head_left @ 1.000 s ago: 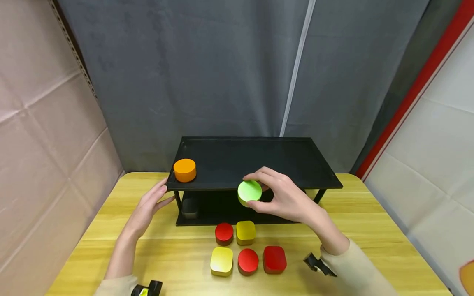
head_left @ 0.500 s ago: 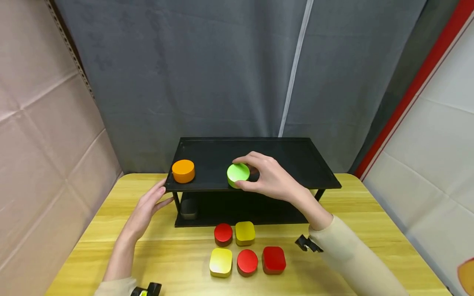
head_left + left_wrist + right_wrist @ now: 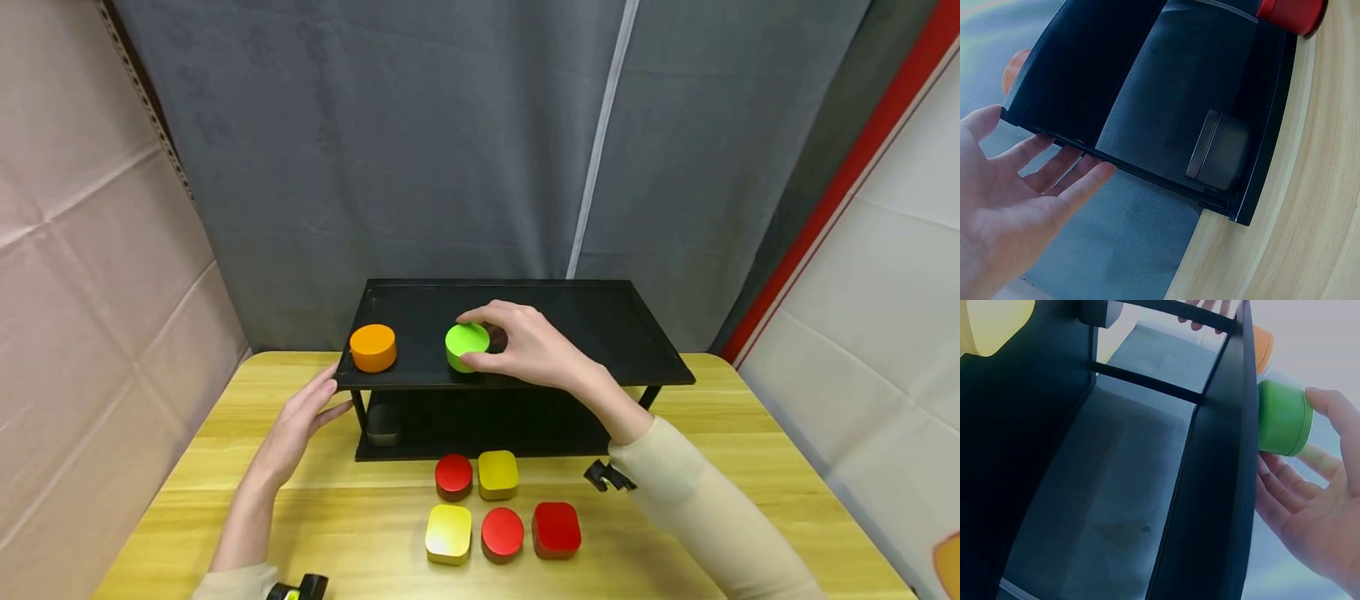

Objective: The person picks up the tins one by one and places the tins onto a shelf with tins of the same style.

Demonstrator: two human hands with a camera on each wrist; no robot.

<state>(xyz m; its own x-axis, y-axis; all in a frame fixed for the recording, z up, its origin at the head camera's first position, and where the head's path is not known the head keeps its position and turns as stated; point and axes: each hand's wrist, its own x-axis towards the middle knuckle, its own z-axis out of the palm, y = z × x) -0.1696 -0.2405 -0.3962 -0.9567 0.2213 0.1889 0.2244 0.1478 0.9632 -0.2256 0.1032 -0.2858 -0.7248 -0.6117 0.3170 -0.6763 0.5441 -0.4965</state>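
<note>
My right hand pinches a small round green tin between thumb and fingers at the front of the black two-tier shelf's top. In the right wrist view the green tin sits against the top board, its lid seam visible. Left of it on the same board stands an orange round tin. My left hand touches the shelf's left end; in the left wrist view its fingers lie fairly straight along the end frame, with the thumb at the top board's corner.
On the wooden table before the shelf are red round tins, yellow square tins and a red square tin. A dark square tin sits on the lower tier's left. A grey curtain hangs behind.
My right hand has carried the green tin up and left, from before the shelf's front edge to its top board, nearer the orange tin. The left hand has stayed in place.
</note>
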